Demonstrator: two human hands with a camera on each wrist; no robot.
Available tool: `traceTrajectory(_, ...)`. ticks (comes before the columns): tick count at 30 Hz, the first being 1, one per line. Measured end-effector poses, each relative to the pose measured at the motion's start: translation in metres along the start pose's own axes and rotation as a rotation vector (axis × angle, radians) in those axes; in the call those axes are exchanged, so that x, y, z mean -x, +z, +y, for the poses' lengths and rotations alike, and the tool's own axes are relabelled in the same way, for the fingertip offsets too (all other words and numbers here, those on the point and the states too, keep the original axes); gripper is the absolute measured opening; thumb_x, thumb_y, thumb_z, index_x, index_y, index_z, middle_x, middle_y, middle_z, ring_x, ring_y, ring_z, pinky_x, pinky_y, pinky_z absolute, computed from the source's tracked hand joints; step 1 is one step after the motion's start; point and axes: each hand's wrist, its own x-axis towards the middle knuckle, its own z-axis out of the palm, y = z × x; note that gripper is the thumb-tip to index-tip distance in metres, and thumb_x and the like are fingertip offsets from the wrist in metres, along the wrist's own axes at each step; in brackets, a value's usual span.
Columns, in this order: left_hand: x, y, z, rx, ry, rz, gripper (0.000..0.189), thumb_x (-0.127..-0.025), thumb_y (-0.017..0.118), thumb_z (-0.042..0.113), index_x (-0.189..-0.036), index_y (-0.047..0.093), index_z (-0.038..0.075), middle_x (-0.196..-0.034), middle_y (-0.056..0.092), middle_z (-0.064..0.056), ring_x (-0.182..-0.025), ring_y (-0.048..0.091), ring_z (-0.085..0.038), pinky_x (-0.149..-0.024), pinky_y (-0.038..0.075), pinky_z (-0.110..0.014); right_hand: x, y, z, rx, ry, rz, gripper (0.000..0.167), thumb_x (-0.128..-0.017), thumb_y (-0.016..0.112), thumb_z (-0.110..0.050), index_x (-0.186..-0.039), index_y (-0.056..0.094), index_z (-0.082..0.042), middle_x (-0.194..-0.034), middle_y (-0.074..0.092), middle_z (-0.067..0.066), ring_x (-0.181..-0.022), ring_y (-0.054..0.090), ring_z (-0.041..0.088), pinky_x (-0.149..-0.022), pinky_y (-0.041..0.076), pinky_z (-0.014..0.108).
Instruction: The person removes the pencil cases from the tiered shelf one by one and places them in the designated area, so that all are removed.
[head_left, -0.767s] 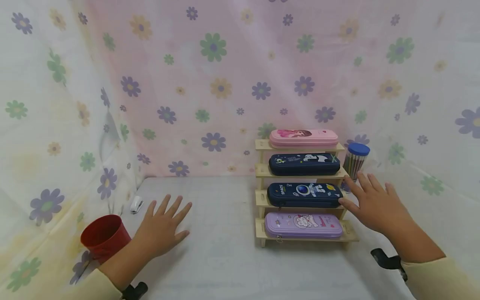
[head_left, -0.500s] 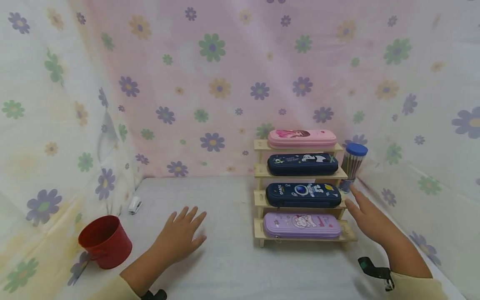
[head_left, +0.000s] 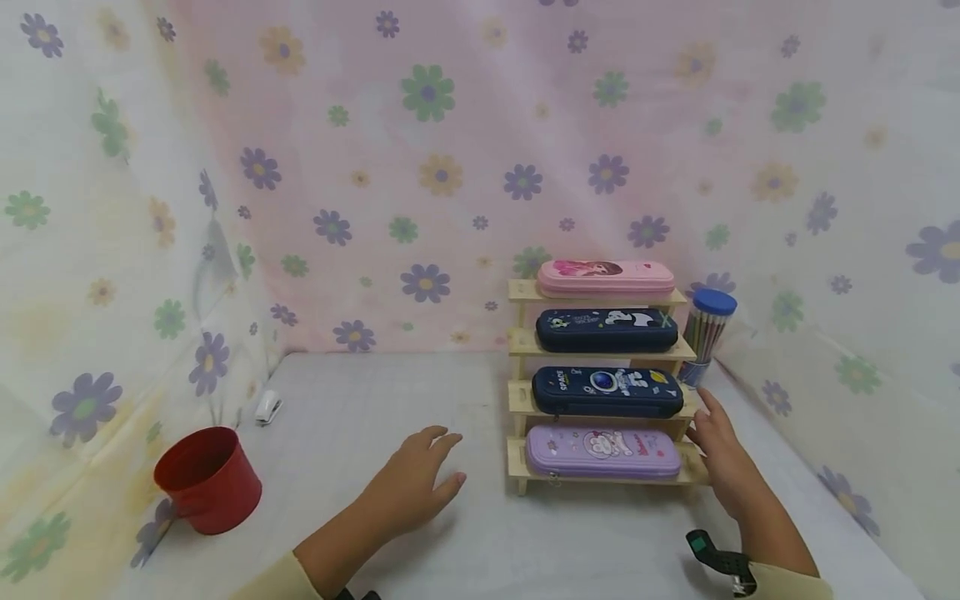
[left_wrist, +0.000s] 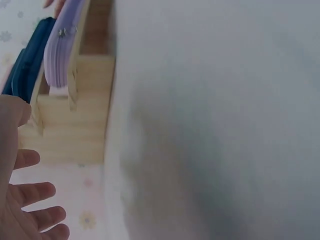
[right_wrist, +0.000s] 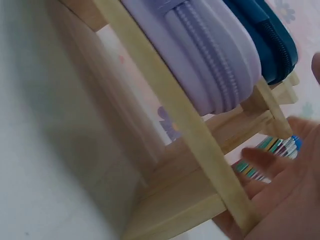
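Observation:
A stepped wooden rack (head_left: 517,462) stands at the right of the table with a zipped pencil case on each tier. From the top they are pink (head_left: 637,283), navy with a panda (head_left: 592,333), navy with a space print (head_left: 600,396) and lavender (head_left: 577,454). My right hand (head_left: 727,467) is at the rack's right side, fingers loosely bent; in the right wrist view its palm lies right at the end of the lowest shelf (right_wrist: 170,95). My left hand (head_left: 412,483) hovers left of the rack, holding nothing, fingers spread and relaxed in the left wrist view.
Behind the rack's right end stands a clear jar of pencils (head_left: 703,333) with a blue lid (head_left: 714,302). At the left are a red mug (head_left: 217,492) and a small white object (head_left: 267,407). A flowered cloth (head_left: 375,167) encloses the table at the back and sides.
My left hand has moved right toward the rack. The right hand has come lower and inward, its spread fingers now turned sideways and bent beside the rack. The pencil cases have stayed in place.

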Motion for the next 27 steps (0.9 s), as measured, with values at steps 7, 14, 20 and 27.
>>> traceTrajectory(7, -0.023, 0.015, 0.039, 0.147, 0.022, -0.055, 0.059, -0.104, 0.060, 0.047, -0.156, 0.047, 0.023, -0.161, 0.043, -0.005, -0.148, 0.044, -0.029, -0.118, 0.043, -0.055, 0.004, 0.004, 0.011, 0.207, -0.104, 0.116, 0.071, -0.113, 0.035, -0.049, -0.168, -0.007, -0.035, -0.175, -0.002, 0.023, -0.152, 0.015, 0.063, -0.109, 0.021, 0.086)
traceTrajectory(14, -0.040, 0.032, 0.068, 0.305, 0.047, -0.072, 0.060, -0.102, 0.064, 0.044, -0.156, 0.047, 0.021, -0.161, 0.043, -0.005, -0.150, 0.043, -0.027, -0.120, 0.041, -0.053, 0.003, 0.012, 0.021, 0.258, -0.096, 0.109, 0.079, -0.110, 0.042, -0.051, -0.168, -0.010, -0.035, -0.174, 0.001, 0.026, -0.147, 0.026, 0.065, -0.108, 0.029, 0.083)
traceTrajectory(20, -0.046, 0.048, 0.075, 0.240, 0.066, -0.018, 0.067, -0.099, 0.069, 0.045, -0.157, 0.047, 0.019, -0.163, 0.040, -0.007, -0.150, 0.038, -0.033, -0.121, 0.039, -0.054, 0.006, 0.015, 0.026, 0.226, -0.173, 0.138, 0.075, -0.112, 0.043, -0.046, -0.169, -0.002, -0.028, -0.172, 0.010, 0.028, -0.148, 0.023, 0.066, -0.109, 0.025, 0.085)
traceTrajectory(27, -0.049, 0.049, 0.089, 0.255, -0.025, 0.018, 0.075, -0.093, 0.075, 0.052, -0.155, 0.049, 0.018, -0.155, 0.046, -0.006, -0.142, 0.043, -0.029, -0.116, 0.046, -0.050, 0.004, 0.017, 0.022, 0.248, -0.135, 0.133, 0.077, -0.110, 0.040, -0.054, -0.169, -0.003, -0.029, -0.172, 0.011, 0.029, -0.149, 0.019, 0.065, -0.107, 0.024, 0.087)
